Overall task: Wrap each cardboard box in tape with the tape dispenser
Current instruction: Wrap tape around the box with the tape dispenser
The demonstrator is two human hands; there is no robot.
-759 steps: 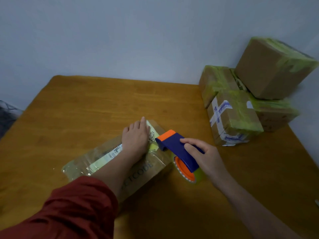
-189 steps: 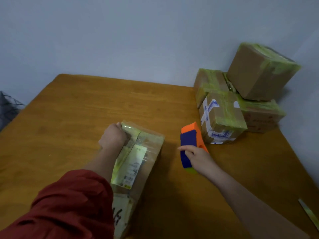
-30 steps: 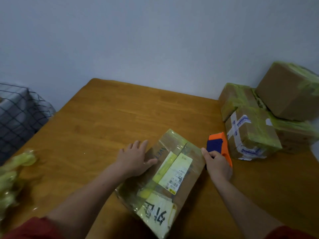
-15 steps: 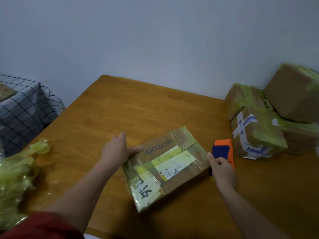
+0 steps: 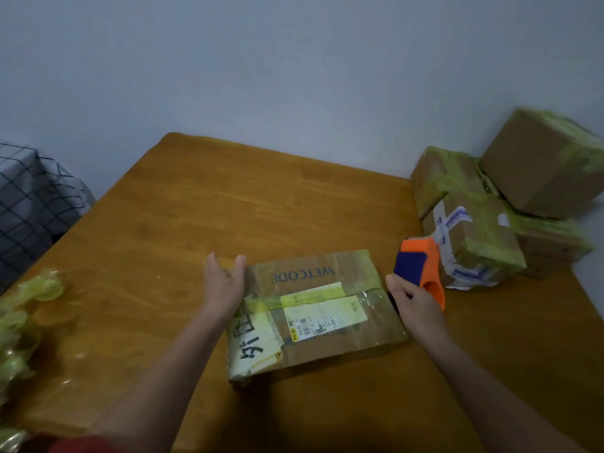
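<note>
Cardboard: one flat box (image 5: 313, 315), four stacked boxes (image 5: 483, 237), one dispenser (image 5: 421, 266).

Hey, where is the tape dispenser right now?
Right of centre in the head view: the right hand grips the tape dispenser, between the flat cardboard box and the stack of wrapped boxes.

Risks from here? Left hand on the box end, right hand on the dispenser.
1. The left hand only presses flat on the end of the box, so the box may slide when the tape pulls.
2. The right hand holds the tape dispenser close to the stacked boxes; a wide swing could knock them.
</note>
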